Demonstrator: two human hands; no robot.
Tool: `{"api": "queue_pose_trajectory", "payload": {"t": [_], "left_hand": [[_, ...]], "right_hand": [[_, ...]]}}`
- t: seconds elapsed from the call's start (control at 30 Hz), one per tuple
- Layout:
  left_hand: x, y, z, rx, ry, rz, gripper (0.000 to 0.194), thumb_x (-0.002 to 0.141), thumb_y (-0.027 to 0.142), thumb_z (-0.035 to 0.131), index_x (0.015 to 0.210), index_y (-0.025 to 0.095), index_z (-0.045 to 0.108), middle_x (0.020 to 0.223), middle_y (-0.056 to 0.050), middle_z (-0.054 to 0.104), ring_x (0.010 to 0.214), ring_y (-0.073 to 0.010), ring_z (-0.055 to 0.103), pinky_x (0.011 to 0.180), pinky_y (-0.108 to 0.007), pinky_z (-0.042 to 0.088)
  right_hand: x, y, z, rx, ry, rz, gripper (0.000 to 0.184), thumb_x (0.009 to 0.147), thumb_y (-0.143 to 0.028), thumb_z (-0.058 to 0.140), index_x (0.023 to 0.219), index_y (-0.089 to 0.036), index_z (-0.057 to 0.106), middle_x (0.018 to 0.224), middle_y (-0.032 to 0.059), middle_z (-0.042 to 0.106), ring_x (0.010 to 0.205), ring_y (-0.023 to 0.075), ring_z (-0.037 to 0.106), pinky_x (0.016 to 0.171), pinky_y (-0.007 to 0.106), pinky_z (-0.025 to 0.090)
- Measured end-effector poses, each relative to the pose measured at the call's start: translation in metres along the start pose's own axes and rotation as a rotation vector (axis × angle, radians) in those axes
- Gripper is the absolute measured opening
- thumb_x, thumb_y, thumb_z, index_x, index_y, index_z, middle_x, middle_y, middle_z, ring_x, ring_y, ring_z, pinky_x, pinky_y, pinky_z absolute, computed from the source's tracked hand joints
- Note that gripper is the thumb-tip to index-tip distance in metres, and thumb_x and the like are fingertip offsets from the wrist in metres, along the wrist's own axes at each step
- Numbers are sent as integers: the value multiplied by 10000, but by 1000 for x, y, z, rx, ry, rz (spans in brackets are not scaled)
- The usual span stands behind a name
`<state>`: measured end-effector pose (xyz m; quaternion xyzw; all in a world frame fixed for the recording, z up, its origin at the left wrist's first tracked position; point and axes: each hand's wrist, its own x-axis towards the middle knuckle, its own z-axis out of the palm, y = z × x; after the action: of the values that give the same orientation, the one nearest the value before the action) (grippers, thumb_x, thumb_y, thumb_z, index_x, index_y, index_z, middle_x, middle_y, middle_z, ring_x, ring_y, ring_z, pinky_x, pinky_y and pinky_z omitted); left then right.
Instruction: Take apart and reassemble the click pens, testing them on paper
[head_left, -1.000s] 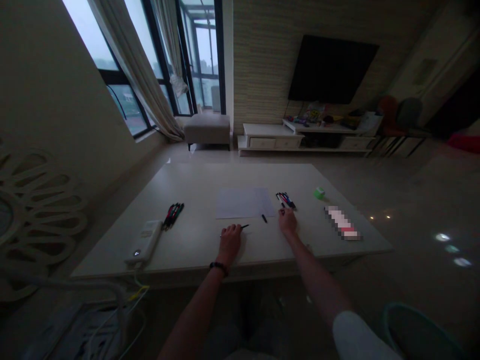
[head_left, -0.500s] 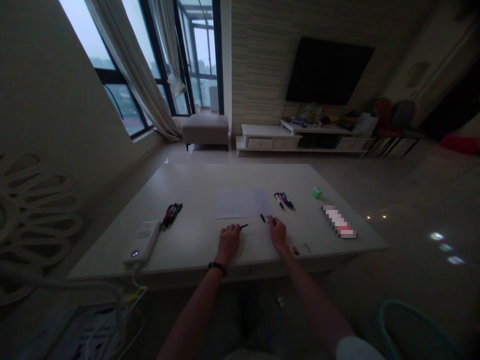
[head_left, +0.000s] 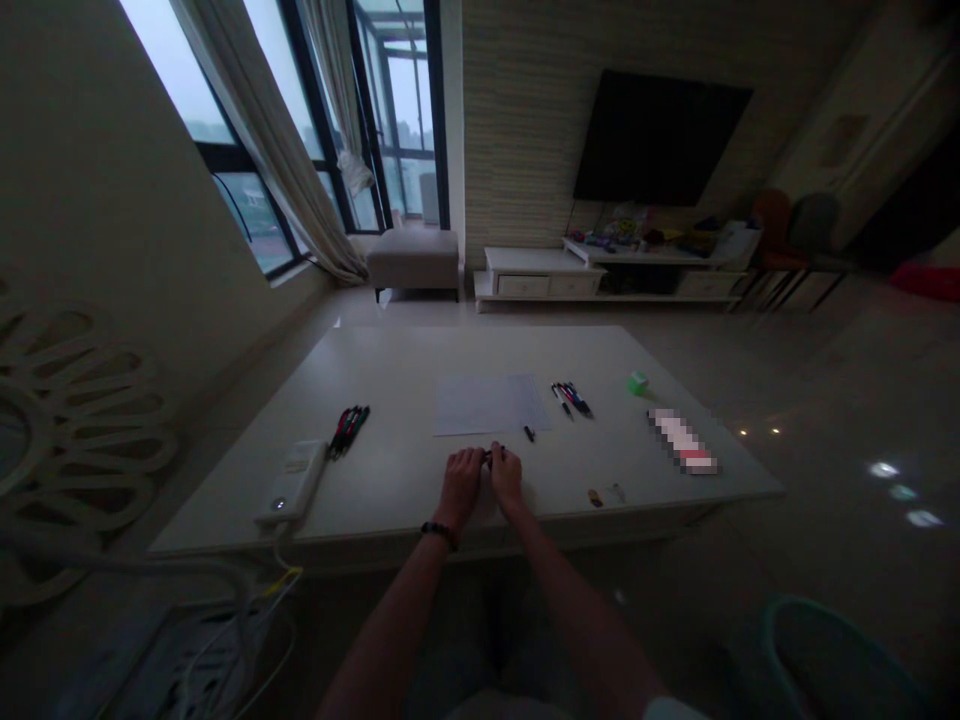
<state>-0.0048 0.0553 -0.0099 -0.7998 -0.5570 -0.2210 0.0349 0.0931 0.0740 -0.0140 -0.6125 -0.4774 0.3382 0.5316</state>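
My left hand (head_left: pixel 461 480) is closed around a dark pen (head_left: pixel 489 456), most of it hidden by the fingers. My right hand (head_left: pixel 505 474) meets it at the pen's right end, fingers pinched together; whatever small thing lies between them is hidden. Just beyond, a short black pen part (head_left: pixel 529 433) rests by the lower right corner of a white sheet of paper (head_left: pixel 487 405). Several pens (head_left: pixel 573 399) lie in a group to the right of the paper. Another bunch of pens (head_left: pixel 349 431) lies on the left side of the white table (head_left: pixel 390 365).
A white power strip (head_left: pixel 296 482) with a cable sits at the table's left front. On the right are a green-and-white small box (head_left: pixel 637 383), a blurred-out phone-shaped object (head_left: pixel 682 441) and a small brown item (head_left: pixel 595 497). A teal-rimmed basket (head_left: pixel 772 630) stands on the floor.
My right hand has moved left from beside the black pen part to the end of the pen in my left hand. The two hands now meet.
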Motion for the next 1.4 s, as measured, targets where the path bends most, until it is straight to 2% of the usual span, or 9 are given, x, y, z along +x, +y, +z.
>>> {"api": "queue_pose_trajectory", "payload": {"t": [0.17, 0.33, 0.5, 0.63, 0.77, 0.93, 1.03, 1.17, 1.4], "left_hand": [[0, -1, 0, 66, -8, -8, 196, 873, 203, 414, 1050, 210, 497, 938, -49, 577, 881, -193, 504, 771, -325, 362], [-2, -1, 6, -8, -53, -70, 150, 867, 138, 388, 949, 173, 509, 899, -48, 579, 844, -167, 519, 759, -295, 388], [-1, -1, 7, -110, -110, -100, 154, 877, 130, 361, 913, 180, 502, 874, -34, 584, 817, -137, 539, 716, -249, 404], [0, 1, 3, -139, -53, -69, 161, 900, 169, 339, 928, 184, 497, 868, -36, 578, 819, -137, 538, 713, -248, 411], [-2, 2, 0, -118, 16, -18, 184, 912, 215, 327, 959, 183, 503, 866, -42, 566, 821, -145, 522, 752, -272, 420], [-4, 0, -5, -78, 56, 106, 327, 871, 118, 361, 1189, 169, 419, 971, -68, 562, 903, -163, 504, 838, -311, 415], [0, 2, -12, -21, 18, 136, 292, 864, 113, 368, 1140, 159, 451, 966, -71, 566, 888, -169, 509, 844, -326, 413], [8, 13, -28, 41, -74, 45, 191, 840, 76, 364, 933, 152, 513, 882, -66, 581, 854, -170, 534, 771, -293, 426], [27, 33, -58, -12, -203, -206, 186, 814, 105, 378, 857, 159, 551, 777, -66, 630, 742, -157, 592, 635, -260, 390]], "right_hand": [[0, 2, 5, -105, 21, 11, 527, 835, -535, 308, 531, -173, 541, 568, 109, 634, 508, 169, 542, 501, 249, 353], [4, 2, 10, -175, 11, -29, 482, 852, -467, 307, 538, -177, 529, 617, 138, 645, 567, 180, 561, 532, 256, 364], [11, 4, 2, -165, -109, -43, 453, 827, -476, 351, 513, -185, 496, 557, 85, 610, 527, 152, 519, 507, 240, 338], [12, 4, -8, -91, -168, -107, 477, 813, -533, 360, 528, -178, 504, 506, 28, 560, 492, 130, 472, 493, 229, 319], [5, 0, -11, -26, -88, -62, 531, 797, -595, 355, 510, -174, 501, 479, 14, 536, 459, 119, 448, 484, 224, 318], [-1, -9, -7, -50, -7, -7, 564, 816, -595, 314, 469, -184, 486, 460, 39, 541, 429, 129, 453, 475, 238, 309], [0, -16, -6, -97, 53, -8, 547, 836, -554, 295, 478, -190, 490, 511, 81, 586, 460, 152, 493, 480, 252, 310], [2, -27, -9, -115, 55, -41, 497, 838, -494, 322, 478, -193, 487, 548, 112, 618, 505, 167, 524, 491, 255, 321], [12, -42, -20, -51, -66, -55, 382, 789, -354, 375, 457, -191, 470, 481, 56, 576, 482, 142, 491, 471, 235, 308]]}}
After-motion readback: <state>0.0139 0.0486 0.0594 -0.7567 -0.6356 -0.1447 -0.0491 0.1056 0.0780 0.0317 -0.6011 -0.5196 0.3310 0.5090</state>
